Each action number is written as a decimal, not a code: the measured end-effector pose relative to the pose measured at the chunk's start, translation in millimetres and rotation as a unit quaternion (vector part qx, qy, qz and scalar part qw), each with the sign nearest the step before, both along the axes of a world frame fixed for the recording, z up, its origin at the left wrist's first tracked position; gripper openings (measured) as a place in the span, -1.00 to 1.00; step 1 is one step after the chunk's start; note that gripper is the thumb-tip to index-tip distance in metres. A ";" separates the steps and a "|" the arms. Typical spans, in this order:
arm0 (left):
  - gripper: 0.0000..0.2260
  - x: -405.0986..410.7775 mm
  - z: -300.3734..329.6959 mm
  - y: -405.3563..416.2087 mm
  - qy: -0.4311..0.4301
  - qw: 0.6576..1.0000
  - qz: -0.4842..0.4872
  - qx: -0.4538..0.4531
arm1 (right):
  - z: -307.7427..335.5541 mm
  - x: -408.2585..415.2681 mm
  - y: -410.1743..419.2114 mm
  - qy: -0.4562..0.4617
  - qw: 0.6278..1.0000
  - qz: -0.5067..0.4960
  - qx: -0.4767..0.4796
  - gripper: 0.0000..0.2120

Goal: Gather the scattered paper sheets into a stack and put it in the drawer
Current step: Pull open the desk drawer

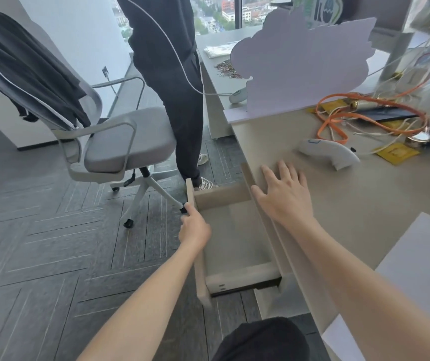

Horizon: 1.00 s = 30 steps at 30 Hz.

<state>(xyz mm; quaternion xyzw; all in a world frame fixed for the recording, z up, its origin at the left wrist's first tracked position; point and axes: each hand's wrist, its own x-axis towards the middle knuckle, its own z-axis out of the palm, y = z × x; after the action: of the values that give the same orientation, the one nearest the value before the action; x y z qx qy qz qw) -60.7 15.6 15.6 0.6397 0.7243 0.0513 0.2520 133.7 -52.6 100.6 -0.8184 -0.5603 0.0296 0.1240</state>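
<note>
Left hand (194, 227) grips drawer (237, 241); right hand (284, 196) flat.

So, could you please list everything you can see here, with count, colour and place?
Beige wooden drawer: one, pulled open, looks empty, below desk edge.
Beige desk: one, right side.
White handheld device: one, on the desk.
Orange strap: one, looped, far desk.
Yellow packets: a few, among the cables.
Lilac cloud-shaped board: one, upright behind desk.
White paper sheets: at least one, near right corner.
Grey office chair: one, left, dark garment over its back.
Standing person in dark trousers: one, behind chair.
Left hand: on drawer front.
Right hand: flat on desk.
</note>
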 end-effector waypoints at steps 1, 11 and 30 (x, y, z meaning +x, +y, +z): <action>-0.29 -6.2 1.5 -1.2 0.011 1.000 0.006 0.006 | 0.2 0.0 -0.5 0.001 1.000 0.001 0.002 -0.38; -0.41 -86.1 -2.9 3.3 0.174 0.983 0.007 0.055 | -1.5 0.1 -0.7 0.002 1.000 0.005 0.017 -0.40; -0.44 -142.1 -15.8 18.4 0.260 0.963 0.000 0.070 | -3.0 0.9 0.5 -0.015 1.000 0.005 0.026 -0.39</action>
<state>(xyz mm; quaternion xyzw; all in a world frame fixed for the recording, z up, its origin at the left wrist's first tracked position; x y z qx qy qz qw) -202.8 33.9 -0.2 0.6471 0.7595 -0.0662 0.0092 134.6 -52.0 97.6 -0.8127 -0.5664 0.0035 0.1370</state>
